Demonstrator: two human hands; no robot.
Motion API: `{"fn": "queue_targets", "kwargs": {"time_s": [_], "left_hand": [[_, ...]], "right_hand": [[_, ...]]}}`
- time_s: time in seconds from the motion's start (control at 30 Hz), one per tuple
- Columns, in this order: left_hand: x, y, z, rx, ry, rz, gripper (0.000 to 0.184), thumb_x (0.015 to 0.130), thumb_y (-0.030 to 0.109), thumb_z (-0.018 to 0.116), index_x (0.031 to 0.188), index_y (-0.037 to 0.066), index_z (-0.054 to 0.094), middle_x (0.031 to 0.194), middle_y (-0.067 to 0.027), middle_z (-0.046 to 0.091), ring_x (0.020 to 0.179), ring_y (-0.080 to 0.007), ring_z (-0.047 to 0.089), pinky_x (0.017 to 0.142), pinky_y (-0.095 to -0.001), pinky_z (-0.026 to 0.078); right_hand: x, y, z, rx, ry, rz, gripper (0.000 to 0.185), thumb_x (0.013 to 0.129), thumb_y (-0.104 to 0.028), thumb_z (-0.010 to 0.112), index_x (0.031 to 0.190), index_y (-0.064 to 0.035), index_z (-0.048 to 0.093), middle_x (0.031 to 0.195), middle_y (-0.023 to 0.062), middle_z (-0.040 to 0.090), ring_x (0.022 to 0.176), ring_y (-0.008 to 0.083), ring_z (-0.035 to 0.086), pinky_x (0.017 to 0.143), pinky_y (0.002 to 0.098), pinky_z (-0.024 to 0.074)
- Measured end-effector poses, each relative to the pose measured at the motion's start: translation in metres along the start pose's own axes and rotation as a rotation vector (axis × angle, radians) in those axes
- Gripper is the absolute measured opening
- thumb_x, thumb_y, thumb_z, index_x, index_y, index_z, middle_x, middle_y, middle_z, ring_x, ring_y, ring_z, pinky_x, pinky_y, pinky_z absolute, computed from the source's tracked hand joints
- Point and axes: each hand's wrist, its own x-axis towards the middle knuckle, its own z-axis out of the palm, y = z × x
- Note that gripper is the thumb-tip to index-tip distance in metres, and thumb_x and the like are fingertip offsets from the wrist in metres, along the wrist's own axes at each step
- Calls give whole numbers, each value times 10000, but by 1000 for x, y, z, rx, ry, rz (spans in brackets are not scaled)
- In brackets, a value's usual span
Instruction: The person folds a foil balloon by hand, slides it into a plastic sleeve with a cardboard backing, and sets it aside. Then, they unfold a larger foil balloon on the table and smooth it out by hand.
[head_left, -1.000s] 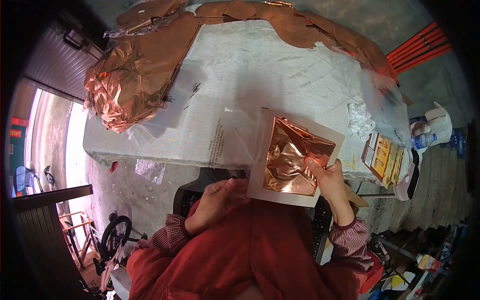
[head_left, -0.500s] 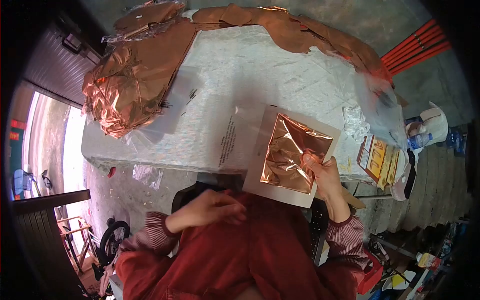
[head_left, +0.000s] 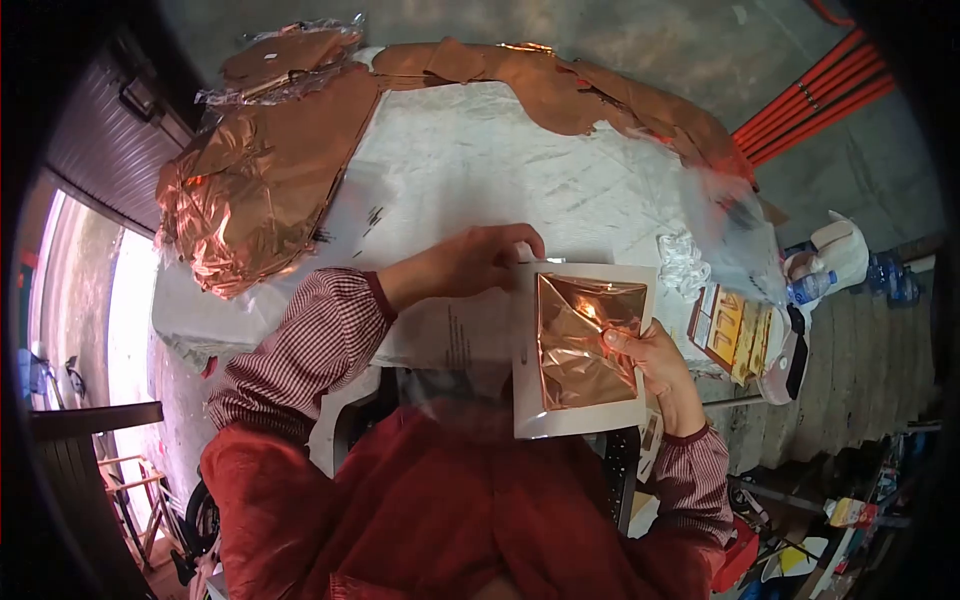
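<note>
My right hand (head_left: 655,365) grips the right edge of a pale card (head_left: 527,390), thumb on top of a shiny copper-coloured foil packet (head_left: 590,345) that lies on the card. My left hand (head_left: 480,262) is at the card's upper left corner, fingers bent together; what they pinch, if anything, is too small to make out. A clear plastic bag (head_left: 455,370) with small print spreads to the left of the card, below my left forearm.
On the white-covered table (head_left: 450,140) a large copper foil pile (head_left: 240,190) lies at left, brown sheets (head_left: 560,95) along the far edge. White crumpled plastic (head_left: 683,262) and a yellow-red packet (head_left: 735,330) lie at right. Red poles (head_left: 810,100) stand beyond.
My left hand has risen from my lap to the card's upper corner. The card has turned more upright and dropped slightly, still in my right hand. The view has shifted.
</note>
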Motion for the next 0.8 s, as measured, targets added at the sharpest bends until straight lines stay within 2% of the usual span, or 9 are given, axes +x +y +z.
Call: {"fn": "queue_targets", "kwargs": {"time_s": [0.03,0.13,0.23,0.37,0.47,0.57,0.67,0.73,0.8], "left_hand": [[2,-4,3,-45,-6,75,345,776,-9,644,1094,114,597,776,-85,624,743,-201,611,698,-332,494],[9,-17,6,88,-23,196,404,764,-24,679,1140,115,625,846,-77,642,792,-185,621,747,-319,496],[9,-17,5,106,-31,232,368,754,-2,689,1102,114,657,776,-77,609,732,-186,600,712,-314,490],[7,-5,-1,150,-88,238,321,758,22,689,1069,100,661,758,-87,605,703,-193,589,694,-317,484],[4,0,-3,168,-165,164,267,770,35,682,1032,81,652,768,-78,602,705,-185,574,691,-317,475],[5,-3,-4,162,-128,194,218,782,45,681,995,53,639,782,-64,604,721,-176,573,693,-313,470],[6,-10,-5,18,-114,186,193,795,45,681,983,43,640,804,-57,613,750,-174,580,711,-303,472],[4,-12,-3,-107,-72,264,179,802,33,676,979,42,645,831,-68,636,783,-175,600,737,-304,480],[-1,-12,-2,-56,-64,267,176,799,28,676,972,41,648,845,-74,645,797,-194,609,749,-317,487]], "right_hand": [[1,0,-5,1,-24,22,216,842,-128,724,1021,-19,673,894,29,682,752,90,606,658,246,479],[-1,-8,-4,10,-32,77,246,836,-124,728,1052,-26,663,901,28,683,765,92,611,669,251,488],[6,-8,-11,4,-63,129,280,828,-121,733,1081,-34,653,906,24,681,783,94,615,679,255,498],[16,-7,-30,-30,-210,237,275,824,-96,726,1084,-43,653,891,18,675,781,101,622,664,251,506],[13,-12,-13,9,-95,188,257,825,-83,720,1071,-45,653,872,16,664,765,105,616,667,240,499],[15,-13,-22,31,-153,236,290,788,-84,758,1045,-19,640,900,39,663,816,134,631,747,260,507],[17,-6,-22,152,-99,198,269,786,-59,751,1030,-26,643,906,37,666,812,138,636,750,264,509],[17,-1,-24,170,-102,207,245,800,-56,739,1026,-29,651,912,24,657,828,121,617,760,254,492],[18,2,-27,190,-105,218,221,813,-54,727,1022,-31,659,918,10,648,845,105,598,770,244,475]]}}
